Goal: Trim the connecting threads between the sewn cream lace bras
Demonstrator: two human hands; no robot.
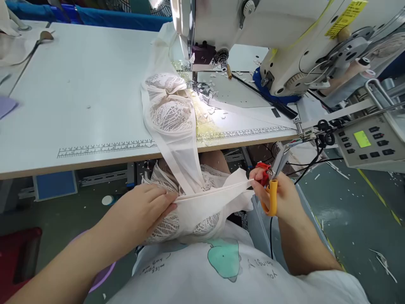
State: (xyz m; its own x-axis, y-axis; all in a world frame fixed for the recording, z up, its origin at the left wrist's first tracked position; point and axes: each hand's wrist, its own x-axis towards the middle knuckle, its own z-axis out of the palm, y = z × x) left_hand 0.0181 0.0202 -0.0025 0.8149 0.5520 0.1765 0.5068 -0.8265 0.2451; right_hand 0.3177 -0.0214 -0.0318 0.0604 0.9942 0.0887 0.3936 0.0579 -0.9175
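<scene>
A white lace bra (207, 204) lies over my lap, its band stretched sideways between my two hands. My left hand (139, 213) is closed on the band's upper edge, thumb and fingers pressed together. At the other side, my right hand (284, 196) pinches the band's tip. Scissors (272, 198) with one red and one orange handle loop also sit in the right hand, blades pointing up and away from the cloth. Another white lace bra (172, 114) hangs from the tabletop down towards my lap, its far end beside the sewing machine's needle area.
The sewing machine (215, 25) stands above the white table (79, 93), which has a printed ruler along its front edge. White scraps lie around the needle. A control panel (370, 139) is at the right. A grey-blue bin (259, 228) stands beside my lap.
</scene>
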